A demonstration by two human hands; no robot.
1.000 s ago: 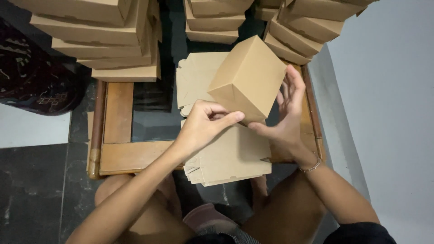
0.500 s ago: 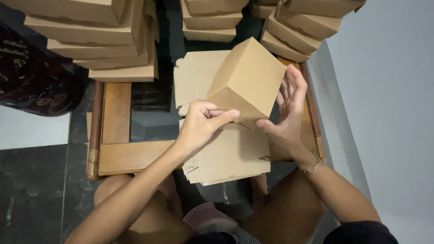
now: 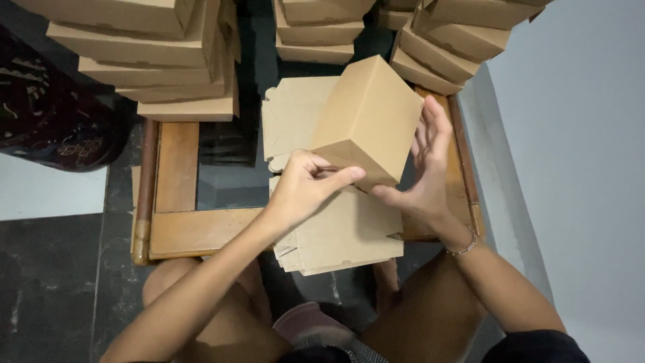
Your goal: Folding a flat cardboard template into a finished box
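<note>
Over the low wooden table, head view:
Box: a brown cardboard box (image 3: 368, 121), folded into shape, is held tilted in the air above the table, one corner pointing down toward the person.
Left hand: the left hand (image 3: 306, 190) pinches the box's lower near edge, thumb lying along the edge and the fingers curled beneath it.
Right hand: the right hand (image 3: 423, 171) is spread, fingers straight and pointing up, palm against the box's right side, thumb reaching under the lower corner.
Flat sheets: a pile of unfolded cardboard sheets (image 3: 339, 232) lies on the wooden table (image 3: 195, 228) just under the hands, overhanging the near edge toward the knees; more sheets (image 3: 292, 117) show behind the box.
Stacks: finished boxes (image 3: 158, 64) are stacked at the far left, with more stacks (image 3: 447, 37) at the far middle and right.
Surroundings: a dark patterned cloth (image 3: 50, 111) lies to the left, a pale wall (image 3: 578, 168) stands to the right.
Risk: the box is carried mostly by one pinched edge, so a loose grip could let it tip off the open palm; squeezing too hard could crease the edge; a knee could knock the overhanging pile to the floor.
</note>
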